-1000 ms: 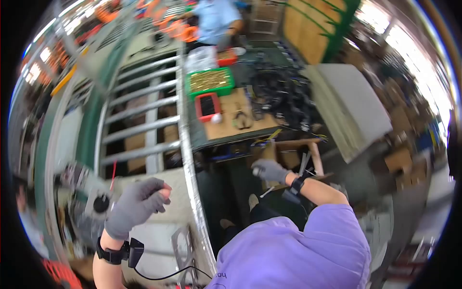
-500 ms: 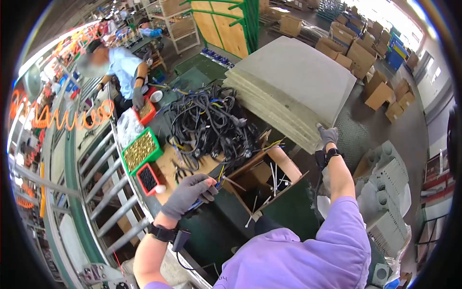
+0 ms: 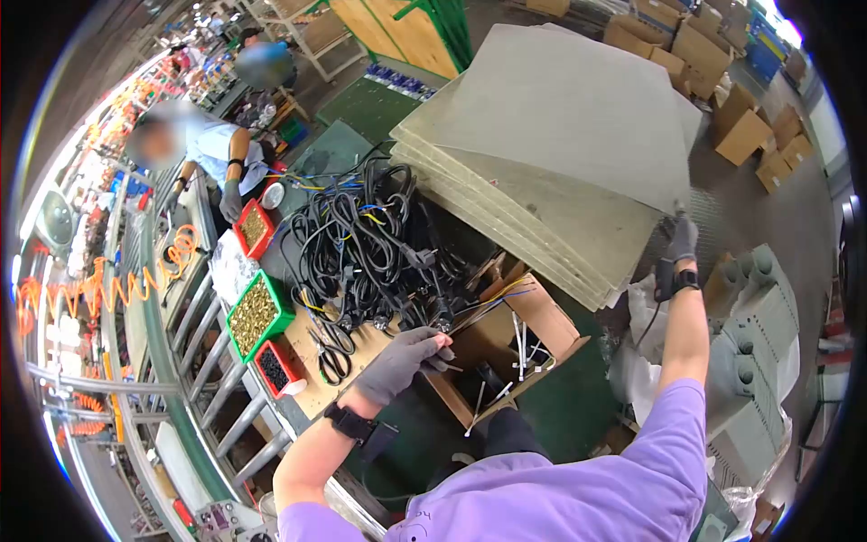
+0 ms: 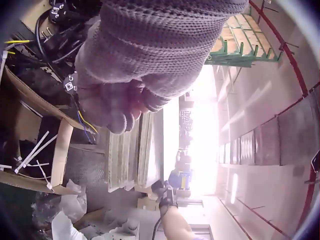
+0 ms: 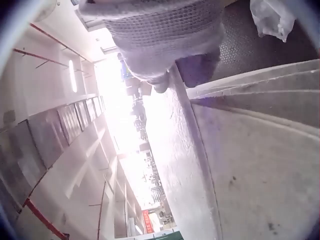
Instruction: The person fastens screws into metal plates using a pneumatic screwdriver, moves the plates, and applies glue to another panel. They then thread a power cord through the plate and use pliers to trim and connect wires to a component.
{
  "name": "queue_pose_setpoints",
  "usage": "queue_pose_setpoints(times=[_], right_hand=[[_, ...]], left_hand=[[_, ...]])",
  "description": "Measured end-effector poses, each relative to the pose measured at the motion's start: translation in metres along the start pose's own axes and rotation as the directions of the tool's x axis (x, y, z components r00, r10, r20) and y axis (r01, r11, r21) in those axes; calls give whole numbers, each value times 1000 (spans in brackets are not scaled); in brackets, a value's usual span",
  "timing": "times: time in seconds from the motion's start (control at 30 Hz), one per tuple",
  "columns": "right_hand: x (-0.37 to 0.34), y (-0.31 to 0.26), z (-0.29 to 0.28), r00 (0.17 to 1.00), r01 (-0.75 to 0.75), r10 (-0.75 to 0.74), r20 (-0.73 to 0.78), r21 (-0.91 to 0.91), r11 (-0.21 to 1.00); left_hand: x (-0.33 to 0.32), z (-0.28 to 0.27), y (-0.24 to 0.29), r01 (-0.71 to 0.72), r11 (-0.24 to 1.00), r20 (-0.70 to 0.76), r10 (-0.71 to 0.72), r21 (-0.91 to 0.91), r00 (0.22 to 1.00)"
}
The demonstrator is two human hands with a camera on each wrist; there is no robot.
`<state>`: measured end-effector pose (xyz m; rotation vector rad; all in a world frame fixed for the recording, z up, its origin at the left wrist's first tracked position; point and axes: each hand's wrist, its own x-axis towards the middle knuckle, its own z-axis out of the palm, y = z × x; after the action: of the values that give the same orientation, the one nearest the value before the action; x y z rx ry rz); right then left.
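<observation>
A busy workshop surrounds the work, its dark floor (image 3: 772, 221) open to view at 2 o'clock in the head view. A stack (image 3: 506, 224) of flat grey sheets lies between 1 and 2 o'clock, its top sheet (image 3: 560, 117) turned askew over those beneath. At 10 o'clock a person in a blue shirt (image 3: 212, 144) leans by the bench; nearer in that direction sprawls a heap of black cords (image 3: 352, 235). An open carton (image 3: 549, 316) stands at 5 o'clock with white cable ties in it.

The right hand (image 3: 685, 242), gloved, at 3 o'clock, grips the top sheet's near corner, thumb and fingers on either side of its edge. The left hand (image 3: 397, 366), gloved, at 7 o'clock, has its fingers loosely curled beside the cords, with nothing visible in them; whether it touches the carton cannot be told. Toward 8 o'clock sit a green tray (image 3: 287, 314) of brass-coloured pieces and a smaller red tray (image 3: 291, 363) of black ones.
</observation>
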<state>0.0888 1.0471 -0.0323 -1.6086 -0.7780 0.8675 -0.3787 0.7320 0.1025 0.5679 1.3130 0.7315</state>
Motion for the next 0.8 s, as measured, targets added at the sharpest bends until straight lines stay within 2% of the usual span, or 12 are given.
queue_pose_setpoints(times=[0.17,0.23,0.27,0.3,0.37,0.4,0.5,0.53,0.57,0.67,0.77,0.8], right_hand=[[40,35,6,988,-110,125,-92,156,982],[-29,19,0,931,359,-337,142,-181,915],[-52,27,1,970,70,-120,211,228,971],[-74,33,1,929,-271,65,365,548,791],[-147,39,-11,848,-412,98,521,530,741],[-199,16,-18,697,-397,-199,689,602,693],[-316,-62,-37,648,-519,71,759,372,770],[-345,-88,-40,745,-450,207,634,248,858],[-351,-88,-64,612,-478,214,761,140,867],[-351,-54,-113,644,-437,233,729,100,894],[-296,-32,-137,911,209,-231,341,102,973],[-304,-63,-123,917,85,-229,326,400,912]], left_hand=[[17,30,7,18,1000,36,-19,22,999],[23,44,16,23,999,135,-17,-42,991],[28,50,15,-47,996,180,59,-73,982],[36,55,13,-119,987,221,140,-107,965],[50,67,5,-188,944,172,240,-273,956],[61,72,0,-202,902,184,288,-382,940],[64,94,9,-197,753,176,384,-628,907],[56,100,15,-167,637,160,422,-752,892],[49,100,16,-172,629,155,430,-758,890],[5,100,18,-353,594,-13,499,-723,867],[-52,75,19,-415,619,-23,540,-667,842],[-75,63,18,-380,630,-9,510,-677,860]])
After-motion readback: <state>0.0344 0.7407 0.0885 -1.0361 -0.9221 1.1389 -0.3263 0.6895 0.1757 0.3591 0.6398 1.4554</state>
